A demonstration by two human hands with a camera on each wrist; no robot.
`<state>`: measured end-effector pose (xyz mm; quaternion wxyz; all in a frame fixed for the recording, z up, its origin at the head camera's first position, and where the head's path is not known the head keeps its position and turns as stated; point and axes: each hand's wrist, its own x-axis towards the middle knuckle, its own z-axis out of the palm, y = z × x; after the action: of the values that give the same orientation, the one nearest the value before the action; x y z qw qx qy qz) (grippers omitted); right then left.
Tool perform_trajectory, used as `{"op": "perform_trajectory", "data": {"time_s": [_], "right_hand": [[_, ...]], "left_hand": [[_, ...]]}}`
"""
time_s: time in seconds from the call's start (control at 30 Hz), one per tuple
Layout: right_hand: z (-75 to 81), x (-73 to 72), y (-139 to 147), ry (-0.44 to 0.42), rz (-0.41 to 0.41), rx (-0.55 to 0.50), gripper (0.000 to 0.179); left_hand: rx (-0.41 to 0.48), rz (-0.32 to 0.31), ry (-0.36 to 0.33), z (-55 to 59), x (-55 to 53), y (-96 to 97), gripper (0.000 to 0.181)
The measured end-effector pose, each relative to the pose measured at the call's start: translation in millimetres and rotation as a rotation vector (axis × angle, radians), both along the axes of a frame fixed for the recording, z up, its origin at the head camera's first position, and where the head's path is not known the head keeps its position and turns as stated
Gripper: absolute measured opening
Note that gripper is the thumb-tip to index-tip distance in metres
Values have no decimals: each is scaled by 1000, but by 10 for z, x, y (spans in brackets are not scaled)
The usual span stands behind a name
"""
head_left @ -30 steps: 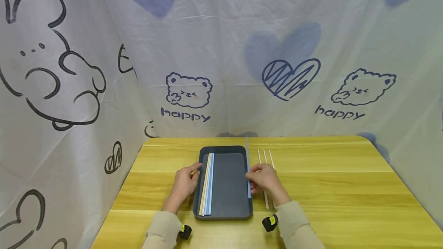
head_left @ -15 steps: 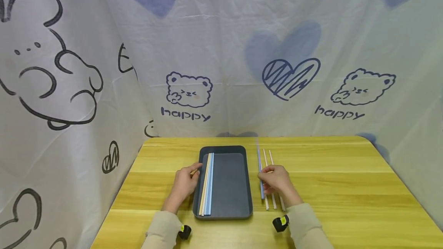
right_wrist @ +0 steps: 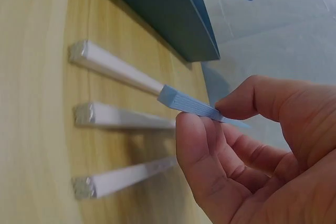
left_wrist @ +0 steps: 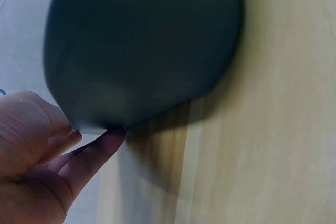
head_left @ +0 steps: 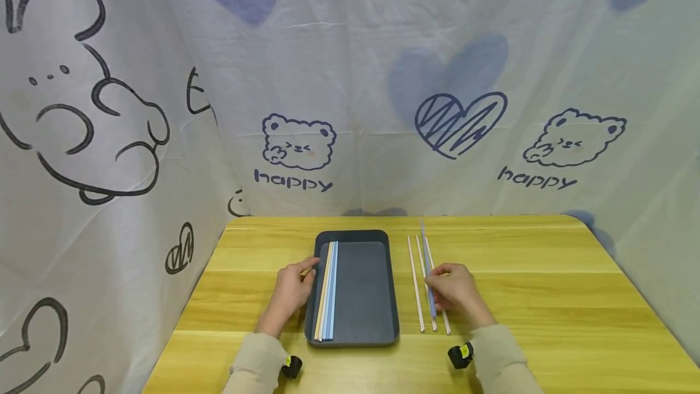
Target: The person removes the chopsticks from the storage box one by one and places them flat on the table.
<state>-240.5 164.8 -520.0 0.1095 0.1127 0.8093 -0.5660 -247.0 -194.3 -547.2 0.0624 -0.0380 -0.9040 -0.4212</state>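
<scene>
With thumb and fingertips my right hand (head_left: pixel 452 287) pinches a blue chopstick (right_wrist: pixel 184 102), its square end towards the right wrist camera. This chopstick is over three pale pinkish-white chopsticks (head_left: pixel 415 284) with silvery ends, which lie side by side on the table, right of the tray. A dark grey rectangular tray (head_left: pixel 364 293) stands left of them. My left hand (head_left: pixel 291 287) holds the tray's left rim between thumb and fingers. Along the left side inside the tray, several cream and light-blue chopsticks (head_left: pixel 327 290) lie close together.
The wooden table (head_left: pixel 547 297) extends to the right of the chopsticks. A white printed cloth (head_left: pixel 361 78) hangs behind its back edge, and another cloth wall (head_left: pixel 109 248) stands along the left.
My right hand has carried the blue chopstick rightwards, from beside the tray's right rim to over the pale chopsticks. The left hand and the tray have stayed in place.
</scene>
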Motion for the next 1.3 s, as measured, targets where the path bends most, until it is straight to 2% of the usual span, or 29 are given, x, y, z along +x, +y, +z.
{"op": "perform_trajectory", "data": {"time_s": [0.43, 0.8, 1.3], "right_hand": [[-70, 2, 170, -13, -23, 3, 29], [-111, 51, 272, -16, -23, 39, 32], [-159, 89, 402, -30, -46, 60, 30]], "left_hand": [[-6, 13, -12, 51, -9, 12, 36], [0, 17, -29, 32, 4, 19, 37], [5, 6, -17, 34, 19, 30, 37]]}}
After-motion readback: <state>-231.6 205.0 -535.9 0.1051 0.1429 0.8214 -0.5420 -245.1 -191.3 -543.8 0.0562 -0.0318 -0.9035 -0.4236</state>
